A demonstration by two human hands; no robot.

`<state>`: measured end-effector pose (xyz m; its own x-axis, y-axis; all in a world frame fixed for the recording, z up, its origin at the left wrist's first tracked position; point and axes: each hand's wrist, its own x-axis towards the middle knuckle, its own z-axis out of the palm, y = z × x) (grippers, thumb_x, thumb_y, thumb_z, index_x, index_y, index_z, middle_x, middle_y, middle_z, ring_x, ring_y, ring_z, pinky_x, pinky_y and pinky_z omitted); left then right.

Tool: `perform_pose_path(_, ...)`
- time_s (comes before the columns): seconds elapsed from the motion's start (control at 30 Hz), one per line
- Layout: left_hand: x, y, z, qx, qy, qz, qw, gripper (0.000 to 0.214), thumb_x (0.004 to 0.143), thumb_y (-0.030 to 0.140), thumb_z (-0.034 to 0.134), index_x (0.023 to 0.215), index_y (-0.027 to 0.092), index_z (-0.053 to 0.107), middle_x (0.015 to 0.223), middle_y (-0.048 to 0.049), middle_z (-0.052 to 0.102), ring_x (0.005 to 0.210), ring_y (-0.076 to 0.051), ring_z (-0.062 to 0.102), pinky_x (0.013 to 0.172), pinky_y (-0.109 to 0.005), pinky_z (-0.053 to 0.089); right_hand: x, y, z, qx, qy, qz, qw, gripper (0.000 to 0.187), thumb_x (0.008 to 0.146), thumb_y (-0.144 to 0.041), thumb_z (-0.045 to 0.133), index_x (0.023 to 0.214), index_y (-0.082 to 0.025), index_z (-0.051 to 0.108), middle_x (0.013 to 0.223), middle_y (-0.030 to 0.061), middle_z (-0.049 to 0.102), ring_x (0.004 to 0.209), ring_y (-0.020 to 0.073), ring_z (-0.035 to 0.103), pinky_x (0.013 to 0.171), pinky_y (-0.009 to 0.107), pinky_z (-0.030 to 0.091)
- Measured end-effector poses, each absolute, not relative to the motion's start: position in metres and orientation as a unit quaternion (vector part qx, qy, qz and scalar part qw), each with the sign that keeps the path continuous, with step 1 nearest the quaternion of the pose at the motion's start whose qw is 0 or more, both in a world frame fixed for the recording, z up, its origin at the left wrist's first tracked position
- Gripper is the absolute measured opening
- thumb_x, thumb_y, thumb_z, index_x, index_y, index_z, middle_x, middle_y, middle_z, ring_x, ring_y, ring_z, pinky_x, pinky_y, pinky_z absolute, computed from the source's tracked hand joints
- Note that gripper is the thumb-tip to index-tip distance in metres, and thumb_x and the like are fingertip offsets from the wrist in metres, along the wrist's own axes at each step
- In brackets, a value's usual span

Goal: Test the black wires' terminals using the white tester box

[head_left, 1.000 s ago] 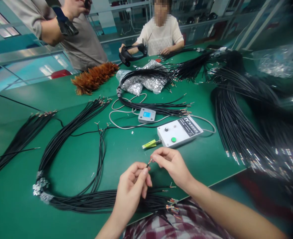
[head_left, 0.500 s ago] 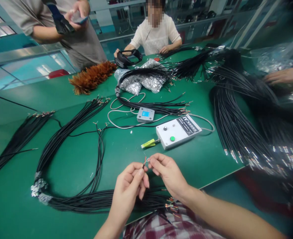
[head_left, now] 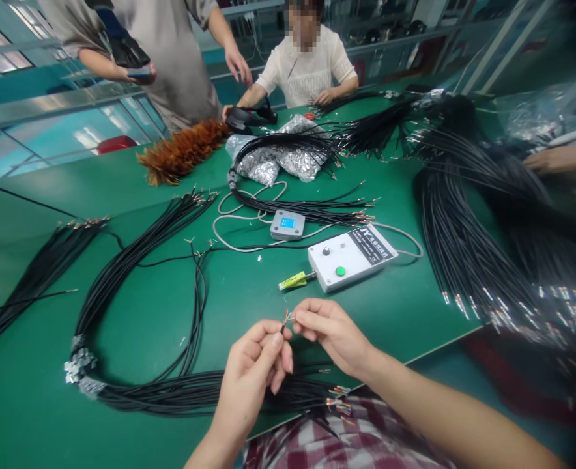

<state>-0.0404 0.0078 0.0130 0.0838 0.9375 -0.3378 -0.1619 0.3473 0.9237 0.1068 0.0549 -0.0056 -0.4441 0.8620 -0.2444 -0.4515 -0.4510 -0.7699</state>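
Note:
Low in the middle of the view, my left hand (head_left: 261,361) pinches a black cable (head_left: 283,329) close to its stripped end, where thin coloured wires (head_left: 287,316) fan out. My right hand (head_left: 330,332) is closed with thumb and forefinger on one of these wires, a pale one. Beneath my hands runs a bundle of black cables (head_left: 171,393), bound with silvery wrapping (head_left: 79,366) on the left. Just beyond my hands lies a white control box (head_left: 349,257) with a green button, a knob and a yellow-green tip (head_left: 294,281).
A small grey box with a blue display (head_left: 287,225) sits on a looped grey cord. More black cables (head_left: 464,241) hang over the right edge. Bags of silvery parts (head_left: 298,150) and an orange-brown feather duster (head_left: 185,151) lie farther back. Two people are opposite; a co-worker's hand (head_left: 552,159) shows at right.
My hands stay nearly in place on the cable and wire. The standing person has lowered the phone and stretched one arm toward the black headset, which has tilted.

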Motion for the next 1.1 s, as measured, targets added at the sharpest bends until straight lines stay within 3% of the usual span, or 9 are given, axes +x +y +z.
perform_pose_path(0.17, -0.042, 0.005, 0.019, 0.379, 0.533, 0.414, 0.634, 0.032, 0.085, 0.045, 0.065, 0.088, 0.013, 0.062, 0.053, 0.003, 0.051, 0.043, -0.004, 0.03, 0.041, -0.016, 0.018, 0.123, 0.074, -0.003, -0.298, -0.339, 0.839, 0.305, 0.021, 0.066, -0.034, 0.079, 0.065, -0.015, 0.07, 0.059, -0.0018, 0.065, 0.049, 0.0048, 0.043, 0.049, 0.019, 0.029)
perform_pose_path(0.43, -0.044, 0.005, 0.024, 0.42, 0.521, 0.393, 0.631, 0.033, 0.083, 0.046, 0.066, 0.084, 0.013, 0.064, 0.055, 0.0024, 0.047, 0.051, -0.007, 0.034, 0.047, -0.019, 0.022, 0.134, 0.089, -0.003, -0.241, -0.372, 0.875, 0.197, 0.019, 0.064, -0.032, 0.08, 0.067, -0.014, 0.073, 0.062, -0.0001, 0.068, 0.05, 0.005, 0.051, 0.046, 0.016, 0.032)
perform_pose_path(0.6, -0.044, 0.003, 0.025, 0.43, 0.518, 0.397, 0.623, 0.031, 0.083, 0.044, 0.066, 0.082, 0.013, 0.064, 0.058, 0.0016, 0.049, 0.051, -0.008, 0.036, 0.048, -0.02, 0.024, 0.138, 0.089, -0.001, -0.226, -0.408, 0.858, 0.215, 0.023, 0.071, -0.037, 0.077, 0.073, -0.014, 0.074, 0.064, -0.0002, 0.069, 0.048, 0.0038, 0.048, 0.047, 0.016, 0.034)
perform_pose_path(0.83, -0.043, 0.004, 0.025, 0.421, 0.524, 0.394, 0.627, 0.033, 0.082, 0.046, 0.067, 0.082, 0.013, 0.064, 0.055, 0.0019, 0.048, 0.051, -0.008, 0.036, 0.048, -0.02, 0.024, 0.137, 0.085, -0.004, -0.226, -0.431, 0.842, 0.232, 0.024, 0.069, -0.037, 0.08, 0.072, -0.015, 0.073, 0.066, -0.0002, 0.069, 0.056, 0.0064, 0.054, 0.05, 0.017, 0.034)
perform_pose_path(1.1, -0.046, 0.002, 0.021, 0.399, 0.531, 0.398, 0.633, 0.032, 0.084, 0.047, 0.065, 0.085, 0.014, 0.064, 0.054, 0.0031, 0.047, 0.048, -0.006, 0.03, 0.044, -0.018, 0.018, 0.123, 0.072, -0.012, -0.25, -0.451, 0.8, 0.308, 0.023, 0.072, -0.038, 0.079, 0.071, -0.016, 0.07, 0.071, 0.0002, 0.07, 0.06, 0.0086, 0.055, 0.053, 0.019, 0.038)
